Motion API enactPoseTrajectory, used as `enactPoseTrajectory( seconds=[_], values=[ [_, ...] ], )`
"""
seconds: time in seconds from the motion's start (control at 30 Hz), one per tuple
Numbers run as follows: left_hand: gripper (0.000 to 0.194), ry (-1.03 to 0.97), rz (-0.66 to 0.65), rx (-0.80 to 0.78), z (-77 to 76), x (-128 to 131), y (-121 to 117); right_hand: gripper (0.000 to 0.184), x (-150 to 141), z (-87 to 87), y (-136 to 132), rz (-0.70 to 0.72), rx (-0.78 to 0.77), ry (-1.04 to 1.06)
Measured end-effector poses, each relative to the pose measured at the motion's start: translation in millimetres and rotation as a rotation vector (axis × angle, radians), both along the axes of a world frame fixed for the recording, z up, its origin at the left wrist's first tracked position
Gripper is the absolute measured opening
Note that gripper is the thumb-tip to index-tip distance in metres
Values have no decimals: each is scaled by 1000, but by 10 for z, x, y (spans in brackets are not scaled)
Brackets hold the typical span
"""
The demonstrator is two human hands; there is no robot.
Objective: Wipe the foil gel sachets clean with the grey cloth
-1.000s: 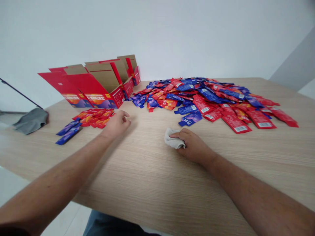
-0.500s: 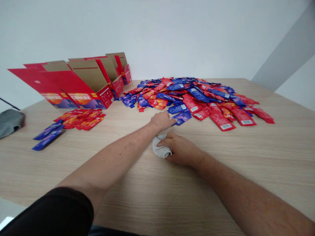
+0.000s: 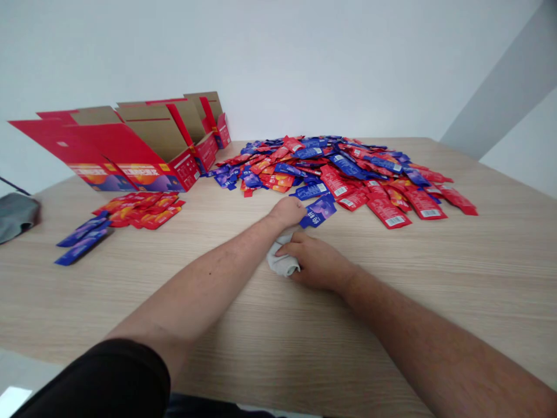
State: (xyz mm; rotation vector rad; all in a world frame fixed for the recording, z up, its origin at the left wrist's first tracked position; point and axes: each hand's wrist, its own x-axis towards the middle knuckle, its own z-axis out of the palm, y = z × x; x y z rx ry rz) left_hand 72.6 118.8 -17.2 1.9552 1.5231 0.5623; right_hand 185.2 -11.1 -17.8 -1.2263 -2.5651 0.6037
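My left hand (image 3: 288,212) reaches across to the front of the heap, its fingers closed at the near left end of a blue sachet (image 3: 320,210) with purple print. The sachet is slightly turned, next to another blue one. Just below, my right hand (image 3: 319,261) grips a folded light grey cloth (image 3: 282,260) against the tabletop. Part of the cloth is hidden behind my left wrist. Red and blue sachets form a large heap (image 3: 348,165) beyond both hands.
Several red boxes (image 3: 150,174) with raised flaps stand in a row at the back left. In front of them lie red sachets (image 3: 148,210) and two blue sachets (image 3: 82,247). A dark grey cloth-like item (image 3: 17,216) is at the left table edge.
My left hand has swung right from beside the small red group to the blue sachet, which has turned a little. My right hand keeps the cloth. The view has shifted right.
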Motion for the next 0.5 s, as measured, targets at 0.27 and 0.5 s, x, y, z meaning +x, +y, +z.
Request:
enactPoseTrajectory(
  seconds=[0.27,0.5],
  values=[
    [9,-311,100,75,-5,-639,-277,40,-102,108,-180,169,15,-52],
    [17,-525,191,105,-40,-1109,-505,29,-92,98,-204,183,-27,33]
  ],
)
